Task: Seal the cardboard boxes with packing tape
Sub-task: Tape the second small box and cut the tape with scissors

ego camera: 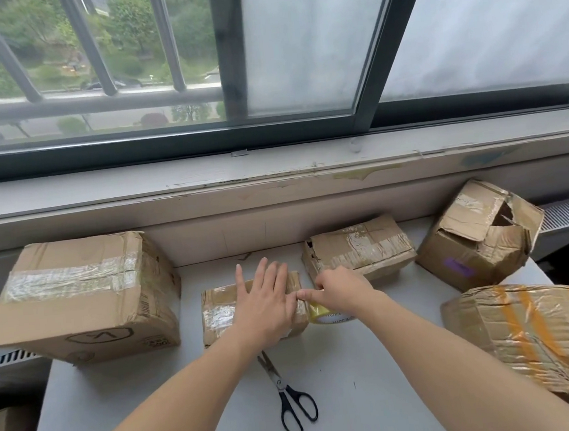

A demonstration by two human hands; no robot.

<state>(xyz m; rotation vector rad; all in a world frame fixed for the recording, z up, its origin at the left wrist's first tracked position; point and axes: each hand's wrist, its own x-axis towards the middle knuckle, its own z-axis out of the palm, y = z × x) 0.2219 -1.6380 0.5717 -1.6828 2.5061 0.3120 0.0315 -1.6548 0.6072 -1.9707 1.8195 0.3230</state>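
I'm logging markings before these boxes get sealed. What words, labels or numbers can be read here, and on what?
"MADE IN", with a cut-off "CHIN" above it: white core of the tape roll under the right hand.
Outlined logo, upside down, possibly "VA": front of the large left box.
Barcode and small print on that box: too blurred to read.
Purple label on the torn box at right: unreadable.

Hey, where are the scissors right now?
Head view, bottom centre: the scissors lie on the table between the two forearms, just nearer the camera than the small box under the left hand and the tape roll in the right hand.
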